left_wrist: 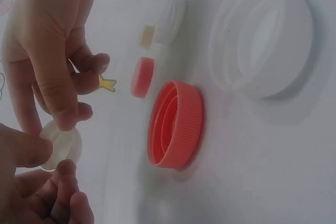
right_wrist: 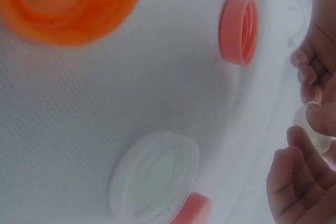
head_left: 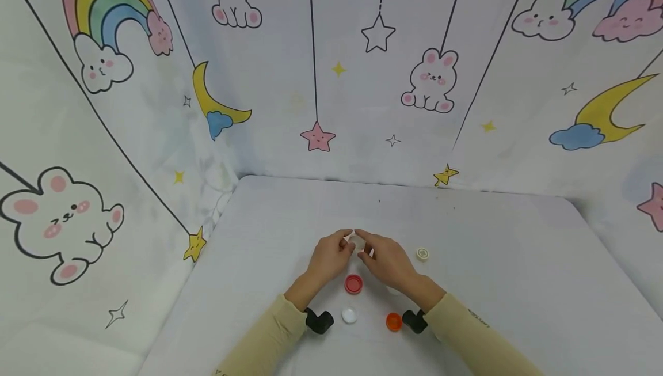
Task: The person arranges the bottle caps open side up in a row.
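A small pale translucent cap (head_left: 356,242) is held up between both hands. My left hand (head_left: 331,258) pinches it from the left side, thumb and fingers at its edge. My right hand (head_left: 385,258) grips the opposite side with its fingertips. In the left wrist view, fingers of both hands meet around the translucent cap (left_wrist: 62,145). Below the hands lies a red cap (head_left: 353,284), hollow side up with a ribbed rim. Another small red cap (left_wrist: 142,77) stands farther off in the left wrist view, hidden from the head view.
Nearer the body lie a white cap (head_left: 349,315) and an orange cap (head_left: 394,322). A clear lid (right_wrist: 155,177) lies partly under the right forearm in the head view. Right of the hands is a cream cap (head_left: 422,254). Patterned cloth (head_left: 279,88) hangs behind the white table (head_left: 492,284).
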Motion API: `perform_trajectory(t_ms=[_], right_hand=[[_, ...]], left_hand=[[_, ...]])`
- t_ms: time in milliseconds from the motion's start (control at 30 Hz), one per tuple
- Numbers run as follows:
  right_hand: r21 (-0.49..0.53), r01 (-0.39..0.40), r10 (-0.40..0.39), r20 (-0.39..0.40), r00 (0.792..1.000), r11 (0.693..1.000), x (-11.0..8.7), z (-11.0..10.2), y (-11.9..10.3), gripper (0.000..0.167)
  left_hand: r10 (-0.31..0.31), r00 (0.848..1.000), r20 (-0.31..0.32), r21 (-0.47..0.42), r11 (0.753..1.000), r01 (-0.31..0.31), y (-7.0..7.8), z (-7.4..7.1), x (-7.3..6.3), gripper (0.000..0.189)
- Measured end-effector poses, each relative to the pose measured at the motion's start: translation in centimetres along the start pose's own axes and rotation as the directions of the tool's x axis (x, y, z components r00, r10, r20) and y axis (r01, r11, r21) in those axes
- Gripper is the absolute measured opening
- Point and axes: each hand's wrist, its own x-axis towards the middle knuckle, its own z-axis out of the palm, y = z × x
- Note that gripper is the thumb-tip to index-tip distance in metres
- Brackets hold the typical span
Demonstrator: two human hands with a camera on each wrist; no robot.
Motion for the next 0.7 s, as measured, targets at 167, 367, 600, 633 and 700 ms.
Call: perform_trajectory(t_ms=[167, 367, 600, 633, 700], right_hand=[[-0.001, -0.020, 0.020, 0.002, 1.000, 1.000, 0.02, 0.14, 0.11, 0.057], [0.026, -0.033, 0.033, 0.019, 0.999, 0.999, -0.07, 0.06, 0.14, 0.057], [0.045, -0.037, 0.037, 0.003, 0.999, 0.998, -0.18, 0.16, 0.30, 0.059], [0.041, -0.043, 0.043, 0.000, 0.999, 0.998, -0.19, 0.22, 0.32, 0.058], [0.038, -0.049, 0.050, -0.005, 0.999, 0.998, -0.19, 0.32, 0.35, 0.058]], left_hand=[[0.046, 0.999, -0.008, -0.046, 0.998, -0.046, -0.26, 0.24, -0.13, 0.032], [0.030, 0.998, 0.053, -0.056, 0.998, -0.027, -0.16, 0.11, -0.25, 0.033], [0.037, 0.995, 0.090, -0.054, 0.998, -0.033, -0.24, 0.16, 0.07, 0.041], [0.040, 0.995, 0.092, -0.051, 0.998, -0.035, -0.22, 0.16, 0.09, 0.041], [0.043, 0.995, 0.087, -0.040, 0.998, -0.040, -0.17, 0.19, 0.13, 0.040]])
